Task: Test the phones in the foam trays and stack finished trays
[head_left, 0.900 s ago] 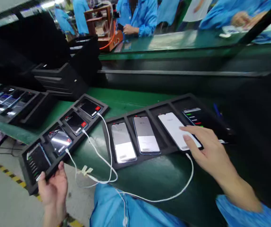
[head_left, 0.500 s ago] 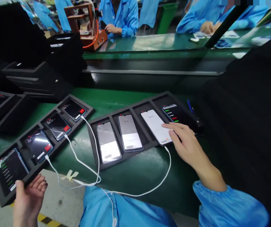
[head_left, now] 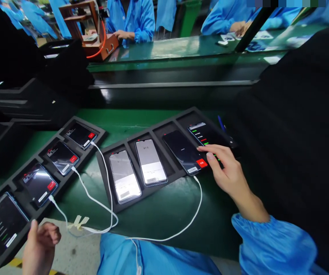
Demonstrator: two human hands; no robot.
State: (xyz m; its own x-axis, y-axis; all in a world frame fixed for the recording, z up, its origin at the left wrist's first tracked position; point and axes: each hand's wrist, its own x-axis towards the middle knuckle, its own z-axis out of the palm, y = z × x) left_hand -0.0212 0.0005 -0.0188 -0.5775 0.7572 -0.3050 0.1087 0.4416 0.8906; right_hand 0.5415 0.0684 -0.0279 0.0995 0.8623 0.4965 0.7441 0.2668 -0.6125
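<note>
My right hand (head_left: pixel 224 168) hovers over the right end of the near foam tray (head_left: pixel 170 153). Its fingers reach out, with the fingertips over the right edge of a phone (head_left: pixel 178 149); whether they touch the glass I cannot tell. That phone has a dark screen with a red box and a white cable (head_left: pixel 200 202) in its lower end. Beside it lies a phone with coloured text lines (head_left: pixel 200 131), partly hidden by my hand. My left hand (head_left: pixel 42 240) holds nothing, thumb up and fingers loosely curled, beside the left foam tray (head_left: pixel 34 219), nearest its front phone (head_left: pixel 5 217).
Two phones with grey-and-white screens (head_left: pixel 125 177) fill the near tray's left slots. White cables (head_left: pixel 91 196) run from the left tray's phones past tape (head_left: pixel 80 221). Stacked black trays (head_left: pixel 15 99) stand left; a blue pen (head_left: pixel 221 123) lies right. Co-workers (head_left: pixel 131 23) sit opposite.
The cabled phone's screen has gone from white to dark with a red box. My left hand has come off the tray's edge, fingers curling more. The whole view has shifted slightly.
</note>
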